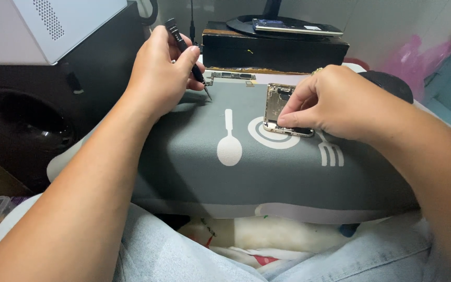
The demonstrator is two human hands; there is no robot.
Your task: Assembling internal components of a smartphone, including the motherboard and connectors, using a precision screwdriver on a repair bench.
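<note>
My left hand (158,73) grips a thin black precision screwdriver (186,48), its tip touching the grey mat (194,156) near the mat's far edge. My right hand (330,102) pinches the lower edge of an opened phone frame (277,107) that lies flat on the mat, over a white ring printed there. A narrow circuit board (230,76) lies at the mat's far edge, between the two hands. The phone's right side is hidden under my fingers.
A dark wooden box (272,49) with a flat phone (288,27) on top stands behind the mat. A black speaker (32,115) and a white case (53,26) sit at the left. Pink plastic (418,57) is at the back right. My jeans-clad legs (184,250) are below.
</note>
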